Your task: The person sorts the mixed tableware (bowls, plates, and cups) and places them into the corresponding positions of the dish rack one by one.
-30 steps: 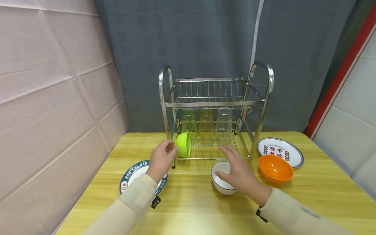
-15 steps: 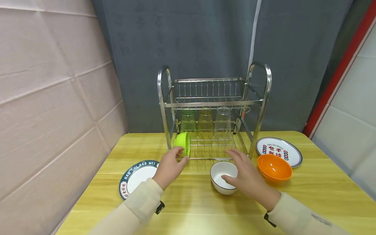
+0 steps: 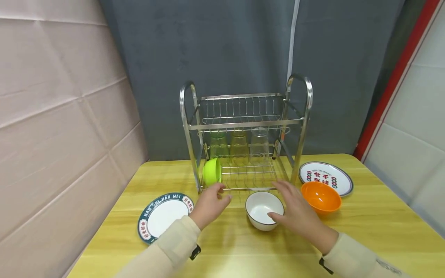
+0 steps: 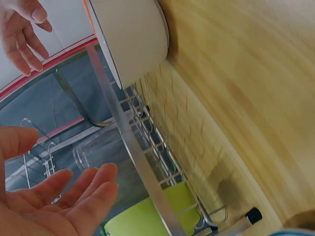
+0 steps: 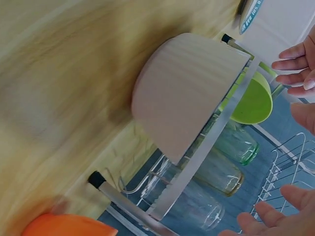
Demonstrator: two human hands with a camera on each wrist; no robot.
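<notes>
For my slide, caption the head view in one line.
Both open hands, left hand and right hand, flank a white bowl before a dish rack.

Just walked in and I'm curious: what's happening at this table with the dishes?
A person is at a wooden table with a metal dish rack. A green bowl stands on edge in the rack's lower tier. The left hand is open beside the rack, holding nothing. The right hand reaches open over a white bowl on the table. An orange bowl and two plates lie nearby.
</notes>
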